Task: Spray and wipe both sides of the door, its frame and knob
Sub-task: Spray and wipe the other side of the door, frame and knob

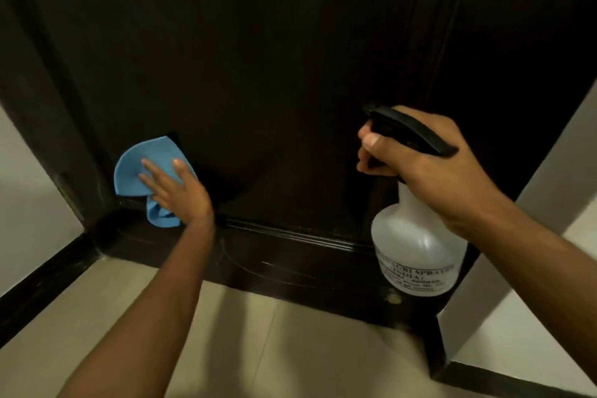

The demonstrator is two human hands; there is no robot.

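Note:
A dark brown door (258, 58) fills the upper view, seen from above down to its bottom rail. My left hand (176, 191) presses a blue cloth (135, 168) flat against the lower left of the door panel, fingers straight. My right hand (420, 161) grips the black trigger head of a white spray bottle (416, 245), nozzle pointing left toward the door, fingers curled round the trigger. The bottle hangs in front of the door's lower right corner. The dark door frame (38, 126) runs down the left side. No knob is in view.
Beige floor tiles (258, 349) lie below the door. A white wall with a dark skirting board (42, 287) stands at the left. Another white wall corner (517, 268) with dark skirting juts out at the right, close to the bottle.

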